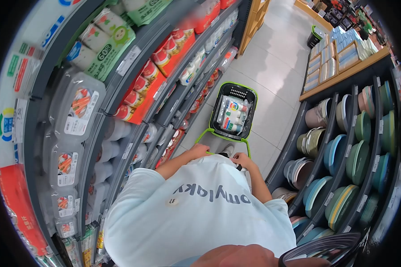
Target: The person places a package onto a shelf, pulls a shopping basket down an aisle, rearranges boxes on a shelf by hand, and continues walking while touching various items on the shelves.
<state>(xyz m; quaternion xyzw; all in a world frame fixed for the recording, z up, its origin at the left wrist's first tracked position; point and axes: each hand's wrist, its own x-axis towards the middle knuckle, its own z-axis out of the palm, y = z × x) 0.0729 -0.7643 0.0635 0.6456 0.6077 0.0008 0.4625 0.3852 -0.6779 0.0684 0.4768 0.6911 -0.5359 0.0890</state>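
My left hand (199, 151) is closed around the thin green handle of a black shopping basket (217, 126). The basket has a lime-green rim and stands on the floor ahead of my feet. Inside it is a clear plastic pack of white items (234, 114) with blue, red and green printing; its exact kind I cannot make out. My right hand (241, 160) is at my waist, by the hem of my pale T-shirt (200, 209), its fingers curled. A black band or strap shows beside it, and whether the fingers grip anything is hidden.
Shelves on the left hold clear plastic food boxes (81, 109), green-wrapped packs (113, 42) and red-boxed cups (149, 70). On the right, racks carry stacked plastic basins (341, 204). A tiled aisle (249, 66) runs ahead, with another basket (315, 36) farther along.
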